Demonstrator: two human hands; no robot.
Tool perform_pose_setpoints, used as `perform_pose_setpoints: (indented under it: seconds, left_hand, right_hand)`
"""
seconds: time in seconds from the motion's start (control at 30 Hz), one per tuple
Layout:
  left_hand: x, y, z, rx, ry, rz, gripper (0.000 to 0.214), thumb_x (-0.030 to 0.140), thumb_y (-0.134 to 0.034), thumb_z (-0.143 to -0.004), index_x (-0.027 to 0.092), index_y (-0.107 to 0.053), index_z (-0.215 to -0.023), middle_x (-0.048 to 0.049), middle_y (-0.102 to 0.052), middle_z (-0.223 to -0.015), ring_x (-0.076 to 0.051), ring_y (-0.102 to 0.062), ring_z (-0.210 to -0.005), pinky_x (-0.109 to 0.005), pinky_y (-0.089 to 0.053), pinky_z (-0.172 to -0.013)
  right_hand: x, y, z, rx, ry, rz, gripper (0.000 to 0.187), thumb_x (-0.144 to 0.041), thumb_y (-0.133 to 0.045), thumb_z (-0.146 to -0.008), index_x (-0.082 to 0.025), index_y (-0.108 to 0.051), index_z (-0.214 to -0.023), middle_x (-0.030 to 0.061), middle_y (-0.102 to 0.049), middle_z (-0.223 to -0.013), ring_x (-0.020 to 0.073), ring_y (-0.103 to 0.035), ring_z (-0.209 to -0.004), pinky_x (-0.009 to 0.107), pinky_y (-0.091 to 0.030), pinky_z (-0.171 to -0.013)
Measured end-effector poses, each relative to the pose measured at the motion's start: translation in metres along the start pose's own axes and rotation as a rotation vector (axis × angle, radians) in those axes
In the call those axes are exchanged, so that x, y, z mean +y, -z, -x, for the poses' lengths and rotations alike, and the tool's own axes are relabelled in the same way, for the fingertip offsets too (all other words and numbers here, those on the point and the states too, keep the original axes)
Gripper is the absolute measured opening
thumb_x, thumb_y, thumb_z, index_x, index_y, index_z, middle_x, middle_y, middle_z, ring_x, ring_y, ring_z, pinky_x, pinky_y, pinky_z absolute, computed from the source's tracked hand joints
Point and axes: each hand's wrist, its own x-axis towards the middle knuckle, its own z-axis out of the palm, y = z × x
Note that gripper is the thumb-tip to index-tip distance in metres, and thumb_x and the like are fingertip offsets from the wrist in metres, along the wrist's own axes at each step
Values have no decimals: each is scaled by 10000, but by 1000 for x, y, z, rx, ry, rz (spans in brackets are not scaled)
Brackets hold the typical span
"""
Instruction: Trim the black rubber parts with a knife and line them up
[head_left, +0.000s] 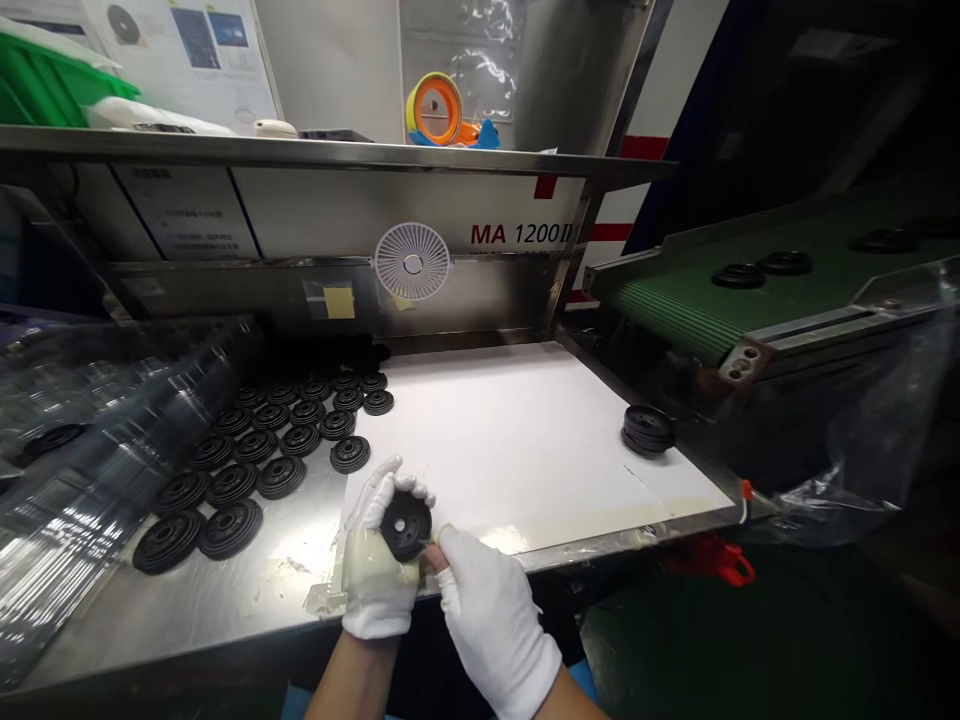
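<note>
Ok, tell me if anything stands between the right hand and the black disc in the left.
Nothing visible does: the right hand is close by the lower right edge of the black disc, which the left hand holds.

On the near side, the left hand (381, 555) wore a white cloth glove (379, 610) with a smooth, yellowish sheen across the palm, the right hand (487, 600) wore a matt white cloth glove (517, 645), and the round black disc (417, 518) between them looked like dull, hard plastic or rubber. The silvery metal bench (289, 555) at left was smooth and scuffed with bright reflections, the flat white sheet (510, 420) smooth and mostly matt, and the clear ribbed plastic trays (112, 500) very glossy. At far right, the green conveyor belt (675, 305) looked matt and finely ribbed, above crinkled, shiny transparent plastic film (847, 480).
</note>
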Motion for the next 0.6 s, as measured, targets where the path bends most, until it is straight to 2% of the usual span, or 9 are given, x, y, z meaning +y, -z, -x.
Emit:
perform_pose_setpoints:
  seconds: [0.07,0.13,0.23,0.3,0.37,0.47,0.6]
  left_hand:
    - [1,-1,0,-2,-37,-4,273,196,-618,-776,188,-630,-1049,-13,-584,-791,-132,-589,-755,-295,-515,-756]
    - [5,-2,2,6,-1,-1,328,185,-608,-775,198,-612,-1103,-51,-630,-922,-167,-610,-874,-325,-505,-825]
    - [13,-1,4,-7,200,15,395,206,-576,-778,163,-582,-1171,-139,-622,-1094,-264,-601,-991,-429,-511,-824]
    - [18,1,4,-34,303,38,420,187,-565,-761,128,-578,-1176,-153,-636,-1024,-272,-619,-915,-459,-520,-782]
    - [20,2,2,-48,334,76,412,158,-573,-740,120,-591,-1150,-106,-640,-873,-221,-622,-791,-417,-529,-741]
    - [18,3,-2,-14,300,106,312,160,-608,-737,128,-633,-1047,-34,-586,-713,-160,-587,-669,-339,-529,-666]
    - [10,2,-8,55,256,111,188,171,-639,-732,152,-657,-918,-11,-565,-681,-138,-583,-646,-307,-533,-659]
  right_hand:
    - [-4,-3,2,8,1,-21,226,-322,-377,-953,-242,-504,-784,-44,-576,-677,131,-471,-566,276,-199,-538]
    - [-5,-5,3,11,13,-33,230,-316,-383,-951,-238,-498,-768,-43,-579,-684,130,-473,-578,276,-200,-541]
    - [-3,-4,1,19,42,-33,230,-304,-386,-949,-235,-503,-763,-40,-584,-692,130,-478,-595,273,-211,-551]
    - [0,-1,-1,32,39,-22,235,-314,-377,-952,-233,-516,-781,-33,-589,-697,131,-480,-597,268,-220,-554]
    - [3,1,-3,45,23,-1,240,-319,-364,-955,-228,-531,-808,-23,-597,-708,133,-481,-596,263,-228,-555]
    - [4,3,-3,55,6,24,257,-309,-348,-960,-219,-540,-814,-12,-602,-706,130,-477,-582,260,-230,-552]
    - [-3,-2,2,56,14,5,246,-300,-365,-953,-217,-541,-804,-12,-597,-685,130,-479,-563,265,-218,-539]
